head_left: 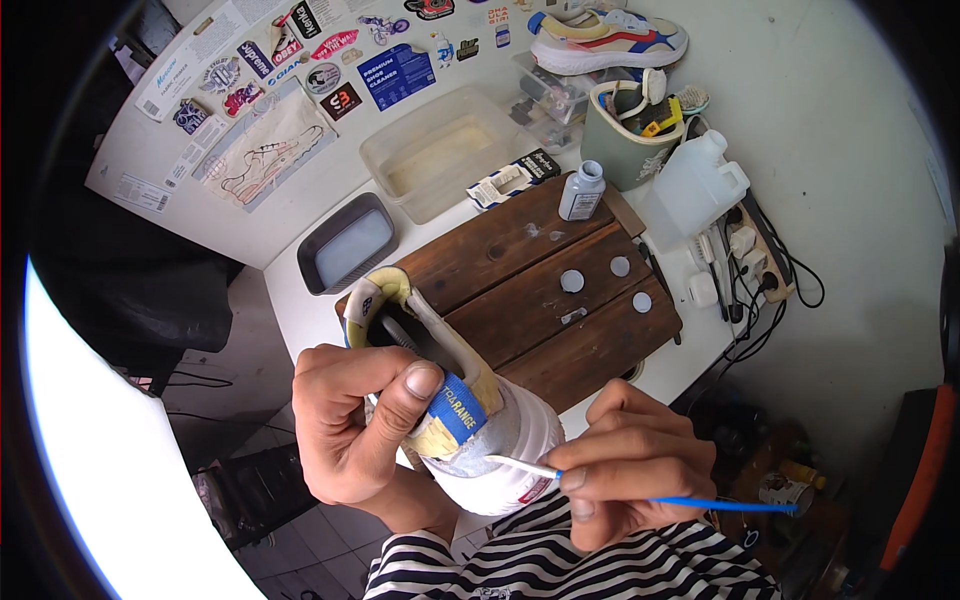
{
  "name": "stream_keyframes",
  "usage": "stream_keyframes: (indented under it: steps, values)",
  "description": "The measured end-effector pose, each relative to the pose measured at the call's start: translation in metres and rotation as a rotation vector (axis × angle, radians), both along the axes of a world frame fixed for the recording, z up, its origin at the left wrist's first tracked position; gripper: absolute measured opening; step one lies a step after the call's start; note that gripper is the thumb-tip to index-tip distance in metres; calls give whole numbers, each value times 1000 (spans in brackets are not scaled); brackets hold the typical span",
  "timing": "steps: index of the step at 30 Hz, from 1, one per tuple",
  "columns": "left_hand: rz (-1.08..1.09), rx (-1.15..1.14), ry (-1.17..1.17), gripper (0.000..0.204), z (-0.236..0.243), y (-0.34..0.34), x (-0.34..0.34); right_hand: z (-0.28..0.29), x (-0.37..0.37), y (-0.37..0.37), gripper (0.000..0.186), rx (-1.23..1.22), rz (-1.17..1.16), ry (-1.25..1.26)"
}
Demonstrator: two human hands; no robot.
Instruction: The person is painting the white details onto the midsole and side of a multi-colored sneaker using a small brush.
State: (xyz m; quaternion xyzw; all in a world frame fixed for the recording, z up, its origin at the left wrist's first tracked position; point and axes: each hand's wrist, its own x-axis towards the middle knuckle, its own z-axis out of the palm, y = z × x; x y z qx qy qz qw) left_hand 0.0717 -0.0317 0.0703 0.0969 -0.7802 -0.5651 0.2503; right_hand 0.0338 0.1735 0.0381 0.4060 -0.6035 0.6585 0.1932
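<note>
My left hand [365,420] is closed on a sneaker [525,425], thumb pressed on its upper next to a blue fabric label [460,412]. The shoe is tilted, with its padded yellowish collar opening up and to the left and its white sole turned to the right. Between the fingers and thumb of my right hand [640,465] is a thin brush [735,506] with a blue handle. Its pale tip touches the upper just above the sole, where a greyish patch shows. The palm side of my left fingers is partly hidden.
A dark wooden board [500,285] lies on the white table, bearing a small open bottle [582,192] and several round pale spots. Around it are a grey tray [345,245], a clear tub [375,160], a green bin [610,150], a jug [690,185] and corded plugs [755,255]. Another sneaker [610,60] sits behind.
</note>
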Motion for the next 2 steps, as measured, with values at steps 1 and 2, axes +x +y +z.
stream_keyframes:
  steps: [1,2]
  values:
    - [22,-9,38,22,-3,-1,0,-3,-2,3,18,-12,26,-53]
    - [40,-16,76,21,-7,0,0,-9,-5,3,24,-28,25,-56]
